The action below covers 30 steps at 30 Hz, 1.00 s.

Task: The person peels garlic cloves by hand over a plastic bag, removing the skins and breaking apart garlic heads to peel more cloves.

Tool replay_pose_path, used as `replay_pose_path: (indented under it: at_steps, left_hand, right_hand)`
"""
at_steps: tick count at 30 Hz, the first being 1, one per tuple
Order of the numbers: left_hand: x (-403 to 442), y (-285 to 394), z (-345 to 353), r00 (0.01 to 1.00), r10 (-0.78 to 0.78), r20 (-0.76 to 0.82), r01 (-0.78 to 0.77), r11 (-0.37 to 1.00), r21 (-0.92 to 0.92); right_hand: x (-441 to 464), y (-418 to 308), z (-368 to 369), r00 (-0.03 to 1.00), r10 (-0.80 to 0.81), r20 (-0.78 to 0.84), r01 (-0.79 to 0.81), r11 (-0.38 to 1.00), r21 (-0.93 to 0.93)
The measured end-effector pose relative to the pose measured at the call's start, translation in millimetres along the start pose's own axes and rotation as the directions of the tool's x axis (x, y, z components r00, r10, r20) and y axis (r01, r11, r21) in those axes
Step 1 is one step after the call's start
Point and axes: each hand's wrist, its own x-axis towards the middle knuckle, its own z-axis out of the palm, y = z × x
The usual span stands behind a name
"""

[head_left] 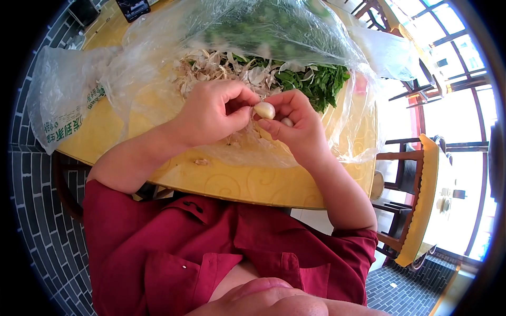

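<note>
A pale garlic clove (pixel 264 110) is pinched between the thumb and forefinger of my right hand (pixel 301 126). Curled in that same hand is a second whitish clove (pixel 286 121), partly covered by the fingers. My left hand (pixel 219 110) is closed, its thumb and forefinger meeting at the left side of the first clove; whether they also grip a bit of skin is too small to tell. Just beyond both hands lies a heap of dry garlic skins (pixel 253 71) on clear plastic. Green leaves (pixel 311 84) sit beside the skins, to the right.
A large clear plastic bag (pixel 263 26) covers more greens at the back of the yellow table (pixel 221 181). At the left edge hangs a bag with green print (pixel 66 124). A phone (pixel 133 8) stands at the far left. Another table (pixel 421 210) with chairs is at right.
</note>
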Motion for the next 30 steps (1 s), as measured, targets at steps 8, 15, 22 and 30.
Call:
replay_pose_path:
  at_steps: [8, 15, 22, 30]
  left_hand:
    - [-0.4, 1.3, -1.3, 0.986, -0.156, 0.051, 0.16, 0.982, -0.099]
    - [1.4, 4.8, -3.2, 0.995, -0.085, 0.046, 0.09, 0.986, -0.143]
    - [1.4, -3.2, -3.6, 1.0, 0.0, 0.015, 0.001, 0.997, -0.075]
    - [1.9, -4.9, -7.2, 0.998, 0.029, -0.061, -0.032, 0.998, -0.048]
  right_hand:
    - [-0.9, -3.5, 1.0, 0.999, 0.024, 0.026, -0.026, 0.998, 0.055]
    - [-0.9, -4.3, -2.5, 0.995, 0.098, 0.015, -0.099, 0.984, 0.151]
    - [0.0, -2.0, -2.4, 0.997, 0.065, 0.045, -0.072, 0.979, 0.19]
    - [-2.4, -1.8, -2.7, 0.97, 0.092, 0.225, -0.157, 0.943, 0.292]
